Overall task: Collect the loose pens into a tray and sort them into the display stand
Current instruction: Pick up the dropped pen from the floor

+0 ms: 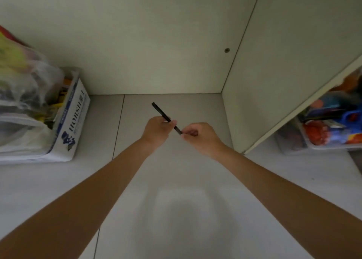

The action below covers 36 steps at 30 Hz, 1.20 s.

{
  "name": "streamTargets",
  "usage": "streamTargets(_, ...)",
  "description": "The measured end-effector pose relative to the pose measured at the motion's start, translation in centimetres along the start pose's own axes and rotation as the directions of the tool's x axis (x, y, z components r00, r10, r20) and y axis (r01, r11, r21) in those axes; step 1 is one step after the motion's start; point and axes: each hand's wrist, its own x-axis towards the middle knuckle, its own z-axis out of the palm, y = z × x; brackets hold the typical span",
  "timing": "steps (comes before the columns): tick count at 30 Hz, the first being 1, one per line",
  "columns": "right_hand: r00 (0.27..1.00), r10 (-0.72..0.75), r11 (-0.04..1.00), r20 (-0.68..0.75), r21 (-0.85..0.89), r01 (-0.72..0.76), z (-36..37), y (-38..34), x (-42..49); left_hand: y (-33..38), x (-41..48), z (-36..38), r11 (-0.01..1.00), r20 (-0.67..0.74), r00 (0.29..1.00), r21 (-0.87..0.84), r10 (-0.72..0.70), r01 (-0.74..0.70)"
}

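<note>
Pale walls (156, 43) meet a grey tiled floor (176, 209) that fills the lower frame; a white printed box (72, 125) with a plastic bag sits at the left edge, and a clear bin of colourful items (323, 133), blurred, at the right. At centre a black pen (163, 114) slants from upper left to lower right. The left hand (156, 130) is closed around its middle, while the right hand (199, 136) seems to pinch its lower end.
</note>
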Motion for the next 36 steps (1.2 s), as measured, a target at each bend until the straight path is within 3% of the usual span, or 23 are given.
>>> streamTargets(3, 0.999, -0.029, 0.999, 0.024, -0.012, 0.030, -2.7, -2.5, -4.2, 2.8, -4.9, 0.2, 0.989, -0.001, 0.998, -0.130, 0.064, -0.063)
streamTargets(6, 0.990, -0.093, 0.986, -0.105, 0.129, 0.106, -6.5, -7.6, -9.3, 6.0, -11.3, -1.0, 0.988, 0.066, 0.988, -0.074, 0.142, -0.137)
streamTargets(12, 0.989, -0.126, 0.977, -0.082, 0.160, 0.138, -13.4, -22.4, -19.8, 18.9, -25.6, -5.2, 0.978, 0.265, 0.950, 0.082, 0.164, -0.192)
streamTargets(16, 0.969, -0.158, 0.978, -0.191, 0.105, 0.180, -20.5, -34.1, -26.6, 30.9, -33.4, -8.2, 0.994, 0.131, 0.986, -0.019, 0.107, -0.105)
streamTargets(19, 0.937, -0.243, 0.962, -0.250, 0.059, 0.265, -27.1, -43.0, -30.8, 40.7, -38.1, -11.0, 0.977, 0.038, 0.977, -0.041, 0.210, -0.208)
streamTargets(27, 0.868, -0.386, 0.917, -0.313, -0.027, 0.398, -43.1, -64.1, -36.5, 64.4, -46.4, -17.3, 0.913, -0.037, 0.916, -0.077, 0.400, -0.401)
streamTargets(36, 0.709, -0.536, 0.823, -0.458, -0.098, 0.559, -53.2, -77.4, -33.2, 80.5, -45.3, -23.2, 0.798, -0.140, 0.798, -0.076, 0.585, -0.598)
